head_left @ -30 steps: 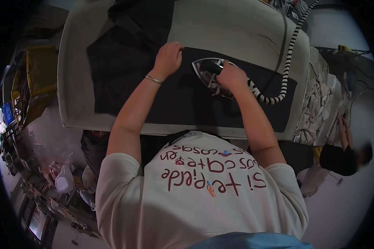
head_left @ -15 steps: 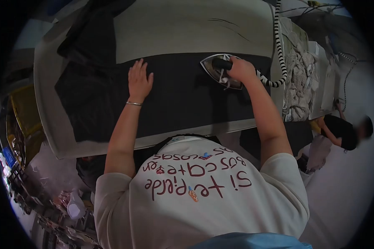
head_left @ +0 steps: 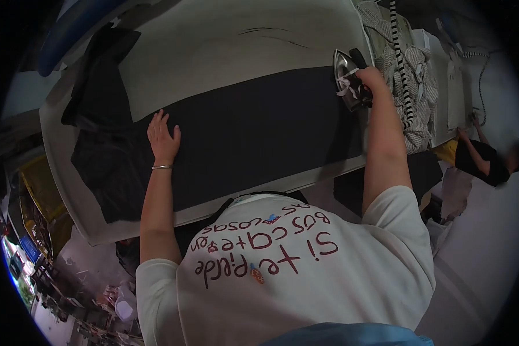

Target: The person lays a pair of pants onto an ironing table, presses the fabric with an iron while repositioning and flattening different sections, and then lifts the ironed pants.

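A dark garment [head_left: 242, 132] is spread over the pale ironing table [head_left: 213, 43], smooth in the middle and bunched at its left end. My left hand [head_left: 163, 138], with a bracelet on the wrist, lies flat on the cloth near its upper edge, fingers stretched out. At the right end of the garment, my right hand [head_left: 373, 82] is wrapped round the handle of a steam iron [head_left: 346, 75]. The iron's metal tip points away from me, and white strips hang on its body. Whether its soleplate touches the cloth I cannot tell.
A black-and-white striped hose [head_left: 399, 63] runs along the right side. Beside it lies a heap of striped cloth [head_left: 419, 86]. Another person [head_left: 480, 158] works at a table farther right. A blue curved object [head_left: 69, 34] stands at the upper left, a yellow frame [head_left: 40, 184] at the left.
My right hand has carried the iron rightward to the garment's right end, and the iron has turned from pointing left to pointing away. My left hand still lies on the cloth; the view has shifted.
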### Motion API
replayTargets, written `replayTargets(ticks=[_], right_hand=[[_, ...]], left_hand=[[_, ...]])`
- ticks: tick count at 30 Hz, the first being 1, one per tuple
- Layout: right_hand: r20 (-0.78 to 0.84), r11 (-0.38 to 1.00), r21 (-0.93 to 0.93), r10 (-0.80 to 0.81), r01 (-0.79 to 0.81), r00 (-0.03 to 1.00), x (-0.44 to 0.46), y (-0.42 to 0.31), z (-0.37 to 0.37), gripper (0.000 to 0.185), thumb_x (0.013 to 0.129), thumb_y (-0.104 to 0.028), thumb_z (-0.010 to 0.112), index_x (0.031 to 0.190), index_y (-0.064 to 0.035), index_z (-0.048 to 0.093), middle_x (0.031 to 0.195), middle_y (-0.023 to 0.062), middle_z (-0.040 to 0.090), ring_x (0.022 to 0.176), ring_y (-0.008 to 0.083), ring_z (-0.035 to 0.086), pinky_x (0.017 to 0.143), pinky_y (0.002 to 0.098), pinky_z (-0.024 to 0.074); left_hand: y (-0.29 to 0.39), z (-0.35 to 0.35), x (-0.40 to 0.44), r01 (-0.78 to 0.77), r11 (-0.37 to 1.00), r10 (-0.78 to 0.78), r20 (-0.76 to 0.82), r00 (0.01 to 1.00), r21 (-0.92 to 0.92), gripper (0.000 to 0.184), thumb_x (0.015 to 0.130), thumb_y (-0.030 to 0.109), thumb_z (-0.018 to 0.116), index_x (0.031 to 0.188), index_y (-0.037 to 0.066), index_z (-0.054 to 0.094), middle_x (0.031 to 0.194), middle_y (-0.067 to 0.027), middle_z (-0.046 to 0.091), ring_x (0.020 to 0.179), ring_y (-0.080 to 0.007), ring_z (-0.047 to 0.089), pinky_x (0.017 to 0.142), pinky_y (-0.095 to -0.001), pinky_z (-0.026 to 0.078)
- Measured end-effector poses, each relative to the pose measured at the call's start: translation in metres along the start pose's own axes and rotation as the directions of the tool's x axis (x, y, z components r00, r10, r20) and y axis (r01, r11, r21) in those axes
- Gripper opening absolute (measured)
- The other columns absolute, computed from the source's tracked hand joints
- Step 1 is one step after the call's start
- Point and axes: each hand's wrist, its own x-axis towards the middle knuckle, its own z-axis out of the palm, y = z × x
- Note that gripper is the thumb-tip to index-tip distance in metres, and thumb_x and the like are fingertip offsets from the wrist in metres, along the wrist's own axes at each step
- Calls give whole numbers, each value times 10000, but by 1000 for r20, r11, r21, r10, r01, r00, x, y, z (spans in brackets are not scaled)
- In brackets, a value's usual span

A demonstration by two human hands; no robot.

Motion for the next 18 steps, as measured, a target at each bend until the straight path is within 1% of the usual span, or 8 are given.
replayTargets(ticks=[2,5,7,9,10,13,15,18], right_hand=[[9,998,-32,-52,52,999,-39,-18,18,273,685,-220,574,701,47,629,616,197,612,554,306,626,538,388,481],[-20,978,-181,-110,105,994,-117,-31,62,385,702,-245,566,955,44,583,868,237,634,788,357,637,690,414,502],[-112,965,-243,-129,99,985,-146,-28,85,475,709,-260,563,1071,46,542,967,245,626,880,370,626,752,424,500],[-2,980,-198,4,-4,1000,-170,-30,87,654,712,-292,567,1235,54,383,1115,253,570,1011,375,577,847,438,468],[-150,989,-145,12,-34,989,-167,-23,89,485,711,-280,556,1075,42,549,961,233,631,880,352,629,772,424,494],[1,991,59,121,-121,993,-131,-5,57,309,717,-256,537,800,22,642,741,201,643,706,323,646,661,407,497],[-129,987,132,109,-92,986,-93,16,48,313,713,-246,554,619,47,613,570,182,590,533,298,611,527,400,459],[-71,983,160,102,-90,992,-62,32,37,301,710,-248,568,656,43,617,560,170,582,518,299,601,528,407,455]], left_hand=[[-1,8,6,-3,1000,2,-22,1000,-26,407,780,165,586,1161,48,502,1298,-109,455,1230,-291,396,1033,-422,279],[11,21,22,123,992,-123,-5,992,-28,397,775,158,584,1148,44,508,1271,-129,473,1217,-299,405,1025,-433,288],[44,22,38,-76,978,84,34,996,-195,401,773,144,584,1149,34,501,1269,-145,464,1206,-314,410,1020,-452,292],[82,27,48,-210,954,227,57,972,-214,447,790,182,579,1199,31,478,1333,-150,407,1247,-322,368,1027,-480,281],[97,33,47,-216,952,235,65,970,-217,447,790,182,579,1199,31,478,1333,-150,407,1247,-322,368,1027,-480,281],[134,51,35,-283,958,288,241,927,-56,538,818,270,564,1283,39,426,1405,-150,325,1313,-305,287,1054,-500,231],[151,50,12,-332,940,339,294,894,-74,606,841,354,533,1341,50,374,1443,-144,272,1357,-277,212,1073,-511,180],[169,34,-33,-511,844,529,413,742,-163,603,860,397,489,1358,81,364,1456,-109,265,1367,-245,197,1086,-503,144]])
